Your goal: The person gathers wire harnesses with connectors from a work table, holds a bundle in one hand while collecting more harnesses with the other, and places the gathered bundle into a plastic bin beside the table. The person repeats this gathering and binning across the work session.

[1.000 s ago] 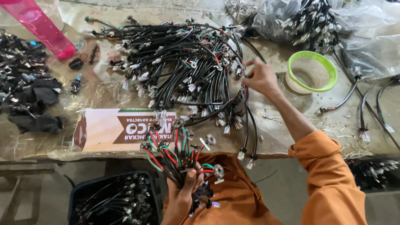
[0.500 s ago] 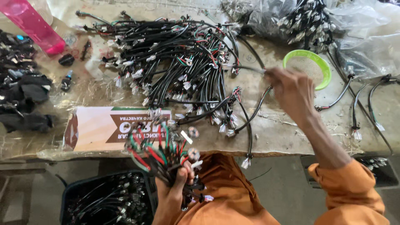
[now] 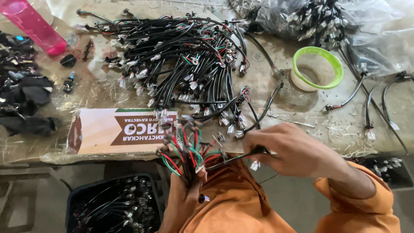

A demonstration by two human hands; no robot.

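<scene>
Left hand [image 3: 183,194] low at about 6 o'clock, fist closed around a bunch of wire leads [image 3: 186,151] — red, green and black strands fanning upward, small connectors at the tips. Right hand [image 3: 291,151] at about 4 o'clock, fingers pinched on a single black cable [image 3: 233,159], which runs left from the fingertips toward the bunch and meets it near the fist. A small white connector hangs just under that cable.

Both forearms in orange sleeves [image 3: 358,207], orange cloth over the lap.

Main heap of black cables [image 3: 185,60] lies on the table [image 3: 108,92] at 12 o'clock, well above the hands. Printed cardboard strip [image 3: 116,131] at 9 o'clock, along the table edge, just beside the bunch's tips. Green-rimmed mesh cup [image 3: 318,69] at 2 o'clock. Pink bottle [image 3: 32,26] at 10 o'clock — far corner. Dark bin of more cables [image 3: 114,207] at 7 o'clock, below the table edge. Clear bag of cables [image 3: 327,19] at 1 o'clock.
</scene>
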